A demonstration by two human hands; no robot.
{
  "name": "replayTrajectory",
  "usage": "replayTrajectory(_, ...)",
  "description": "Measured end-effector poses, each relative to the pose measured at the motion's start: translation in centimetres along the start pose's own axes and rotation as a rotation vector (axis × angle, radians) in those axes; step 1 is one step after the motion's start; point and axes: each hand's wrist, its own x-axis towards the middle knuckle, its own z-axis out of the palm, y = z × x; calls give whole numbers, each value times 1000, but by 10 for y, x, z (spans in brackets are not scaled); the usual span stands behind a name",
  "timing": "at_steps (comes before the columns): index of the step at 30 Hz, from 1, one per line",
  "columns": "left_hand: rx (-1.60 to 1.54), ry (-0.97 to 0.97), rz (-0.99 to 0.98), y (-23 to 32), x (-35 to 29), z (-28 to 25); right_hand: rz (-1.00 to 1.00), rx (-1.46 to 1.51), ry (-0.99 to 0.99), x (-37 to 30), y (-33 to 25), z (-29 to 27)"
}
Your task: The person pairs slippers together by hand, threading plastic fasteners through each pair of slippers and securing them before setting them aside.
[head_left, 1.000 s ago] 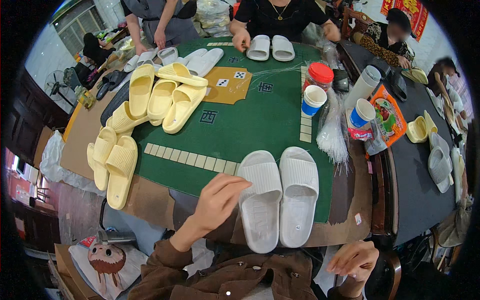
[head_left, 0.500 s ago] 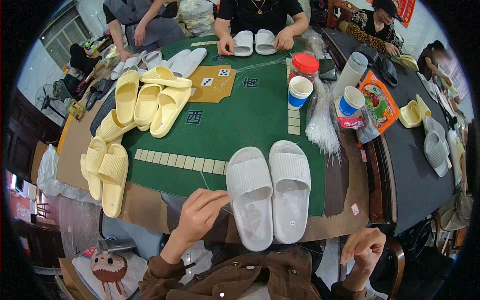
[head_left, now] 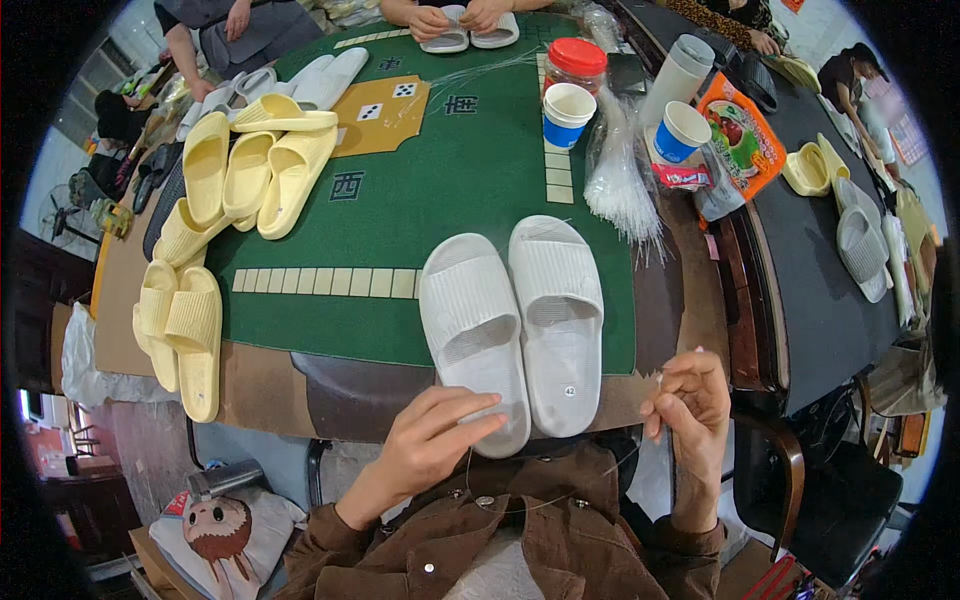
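A pair of white ribbed slippers lies before me at the table's near edge: a left slipper (head_left: 470,300) and a right slipper (head_left: 557,320), soles down, toes pointing away. My left hand (head_left: 435,440) reaches over the heel of the left slipper with its fingers stretched out; its thumb is partly hidden. To the right of the pair, my right hand (head_left: 690,405) is raised with thumb and fingers pinched on the end of a thin clear plastic strand (head_left: 625,462). The strand curves in front of my jacket towards my left hand.
Yellow slippers (head_left: 300,180) are piled at the left. A bundle of clear plastic strands (head_left: 622,190), paper cups (head_left: 569,115), a red-lidded jar (head_left: 577,65) and a white bottle (head_left: 680,80) stand at the right. Another person's hands (head_left: 455,20) hold white slippers across the green mat (head_left: 420,220).
My right hand has risen and turned upward, with the strand now stretching from it. My left hand has moved from the slipper's side to its heel. The whole view has shifted.
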Motion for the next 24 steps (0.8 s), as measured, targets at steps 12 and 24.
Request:
replayTrajectory(12,16,-16,-148,3,-4,22,203,-54,78,17,31,-2)
replayTrajectory(24,73,-85,-321,-4,16,28,146,-223,-132,46,55,24)
